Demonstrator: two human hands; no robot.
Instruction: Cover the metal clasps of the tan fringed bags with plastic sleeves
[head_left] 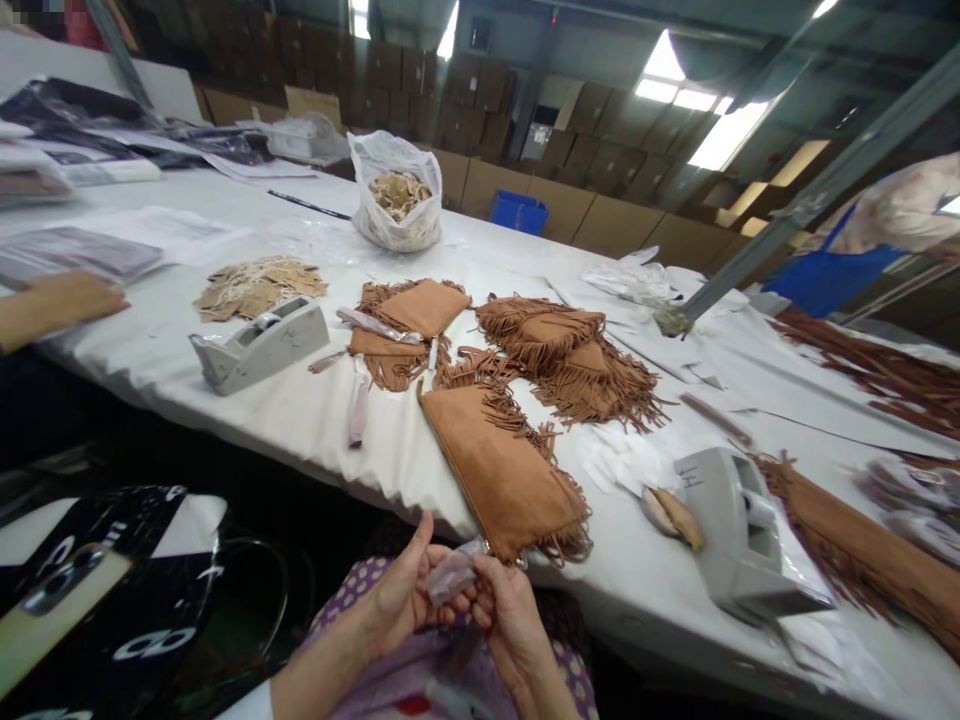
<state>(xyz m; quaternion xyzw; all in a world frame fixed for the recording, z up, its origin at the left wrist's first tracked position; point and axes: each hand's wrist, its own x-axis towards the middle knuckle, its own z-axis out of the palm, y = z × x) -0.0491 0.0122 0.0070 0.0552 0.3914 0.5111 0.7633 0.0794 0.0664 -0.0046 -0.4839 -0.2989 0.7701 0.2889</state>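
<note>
A brown fringed pouch lies at the table's front edge, its near corner beside my hands. My left hand is curled around a small clear plastic wrapper. The fingers of my right hand pinch together at the wrapper's right end, by the pouch's zipper corner; exactly what they grip is too small to tell. Behind the pouch lie more fringed pouches, one pile at the left and another at the right. A plastic-wrapped strip rests left of the near pouch.
Tape dispensers stand left and right. A heap of tan tags and a plastic bag of tan pieces lie farther back. Another person's hand is at the left edge; a person in a blue apron is at the far right.
</note>
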